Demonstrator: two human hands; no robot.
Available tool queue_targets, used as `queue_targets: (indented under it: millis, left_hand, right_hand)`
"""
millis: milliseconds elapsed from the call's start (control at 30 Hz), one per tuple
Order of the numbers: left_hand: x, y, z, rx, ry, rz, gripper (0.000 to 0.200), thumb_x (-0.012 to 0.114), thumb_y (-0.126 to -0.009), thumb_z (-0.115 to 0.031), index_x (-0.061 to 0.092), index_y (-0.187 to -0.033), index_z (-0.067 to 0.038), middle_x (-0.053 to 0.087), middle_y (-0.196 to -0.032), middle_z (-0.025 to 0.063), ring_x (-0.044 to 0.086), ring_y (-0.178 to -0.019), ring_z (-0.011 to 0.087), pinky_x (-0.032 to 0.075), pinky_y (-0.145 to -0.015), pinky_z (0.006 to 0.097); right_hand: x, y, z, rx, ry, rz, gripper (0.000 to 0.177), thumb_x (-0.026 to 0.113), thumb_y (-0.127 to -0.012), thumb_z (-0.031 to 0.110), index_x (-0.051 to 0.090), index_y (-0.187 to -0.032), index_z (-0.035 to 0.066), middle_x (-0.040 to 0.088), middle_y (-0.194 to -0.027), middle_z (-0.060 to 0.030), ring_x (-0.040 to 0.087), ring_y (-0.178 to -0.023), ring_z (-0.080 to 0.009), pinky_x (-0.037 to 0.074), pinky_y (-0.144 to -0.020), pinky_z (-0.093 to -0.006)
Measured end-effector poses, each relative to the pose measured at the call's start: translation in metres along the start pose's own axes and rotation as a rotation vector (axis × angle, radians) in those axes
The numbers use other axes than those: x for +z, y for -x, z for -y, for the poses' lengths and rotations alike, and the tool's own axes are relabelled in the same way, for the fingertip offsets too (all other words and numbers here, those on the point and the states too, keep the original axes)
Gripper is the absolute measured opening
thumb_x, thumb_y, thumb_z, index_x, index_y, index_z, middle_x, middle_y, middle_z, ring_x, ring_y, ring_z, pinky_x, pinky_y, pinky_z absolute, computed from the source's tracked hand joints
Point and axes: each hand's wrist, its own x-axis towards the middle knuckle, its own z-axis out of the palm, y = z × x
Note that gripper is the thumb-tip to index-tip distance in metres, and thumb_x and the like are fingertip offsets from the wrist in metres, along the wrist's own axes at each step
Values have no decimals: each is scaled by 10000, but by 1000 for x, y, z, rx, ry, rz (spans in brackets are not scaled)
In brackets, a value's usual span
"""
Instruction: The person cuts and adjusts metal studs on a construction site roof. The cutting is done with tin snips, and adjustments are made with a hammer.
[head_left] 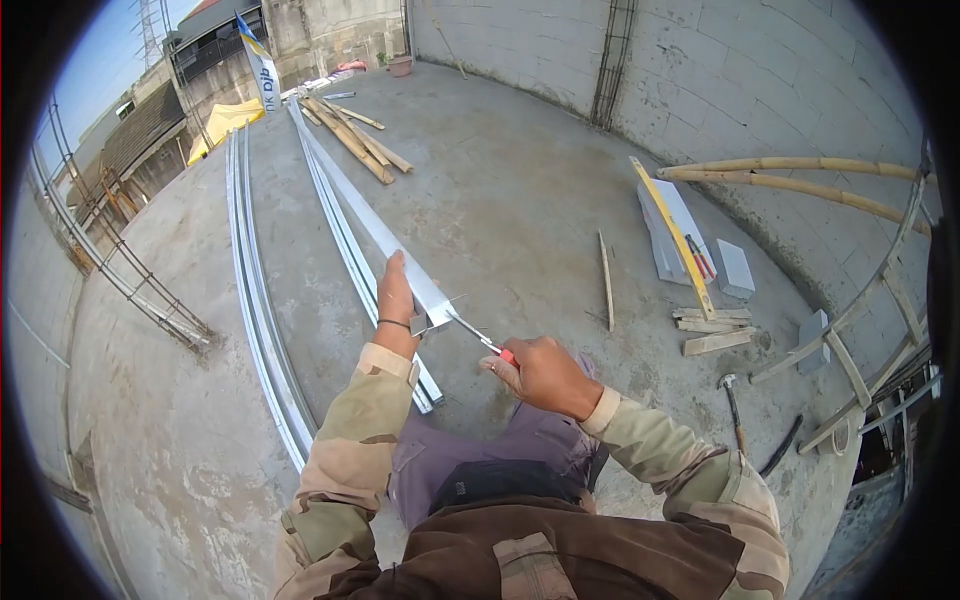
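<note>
I wear a camouflage jacket in tan, olive and brown patches. Its left sleeve [350,440] and right sleeve [680,465] run down to the wrists and end in plain sand-coloured cuffs. A thin dark band [393,323] circles my left wrist just past the cuff. My left hand [395,290] and right hand [545,375] are bare. Over my chest lies a dark brown front panel [520,540] with a camouflage pocket flap [530,572]. My trousers [470,450] are faded purple.

Two hands [396,300] [545,375], one snips [475,332] — one hammer [733,405]
</note>
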Motion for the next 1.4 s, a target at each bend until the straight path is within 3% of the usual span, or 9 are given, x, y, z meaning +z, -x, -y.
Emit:
queue_targets:
  millis: [267,400,533,600,733,867,1000,1100,1400]
  left_hand:
    - [26,2,-53,28,222,-20,551,516,-974,-491,477,-1244,-12,580,-964,184,663,-797,315,554,-673,454]
    - [44,10,-80,71,207,-44,510,471,-991,-518,508,-1077,-16,619,-785,169,626,-659,282,558,-593,425]
    - [45,0,-94,30,260,-20,567,477,-994,-511,462,-1284,-24,606,-1046,213,662,-821,337,561,-681,480]
    - [48,0,-103,-27,254,81,587,457,-996,-525,441,-1324,-39,602,-1075,214,659,-850,339,562,-692,496]
    - [57,-2,-109,67,247,1,566,449,-996,-530,464,-1289,-45,614,-1024,194,646,-874,330,564,-732,514]
    - [55,-9,-109,53,257,50,528,435,-1006,-507,478,-1256,-44,623,-997,192,647,-847,330,564,-711,503]
    - [55,2,-104,62,243,-9,477,430,-1021,-487,499,-1122,-26,625,-770,163,631,-662,283,560,-596,425]
    - [62,-6,-113,-4,205,42,474,424,-1025,-493,490,-1130,-35,618,-774,159,623,-656,277,554,-580,409]
    - [46,-13,-101,7,163,48,536,445,-1024,-483,452,-1294,-20,637,-1058,220,677,-854,332,588,-699,454]
  right_hand:
    - [-16,-10,33,-529,-223,-749,452,677,-965,387,620,-1035,-56,660,-751,-127,655,-595,-324,536,-571,-367]
    - [43,-51,20,-149,-76,-498,384,622,-1004,375,627,-1025,-9,651,-742,-118,656,-611,-300,509,-547,-356]
    - [39,-58,34,-471,-354,-854,308,683,-967,292,635,-1011,-8,652,-744,-176,628,-596,-385,492,-535,-405]
    - [37,-81,26,-78,-199,-499,348,663,-985,323,636,-930,-20,633,-697,-172,612,-560,-378,464,-503,-398]
    - [30,-61,28,-392,-381,-865,364,706,-948,325,635,-967,-31,627,-677,-162,630,-577,-380,502,-522,-420]
    - [25,-78,21,-59,-164,-513,352,708,-945,329,657,-957,-19,618,-679,-172,599,-548,-384,485,-512,-412]
    - [17,-75,29,-172,-285,-779,354,684,-962,337,663,-917,-13,591,-617,-200,589,-547,-410,467,-518,-448]
    - [2,-78,16,77,-352,-361,309,766,-903,277,625,-830,12,586,-632,-178,577,-555,-399,436,-510,-437]
    - [-74,-119,23,-305,-177,-626,412,856,-748,151,593,-1042,29,601,-961,-150,552,-847,-332,459,-746,-396]
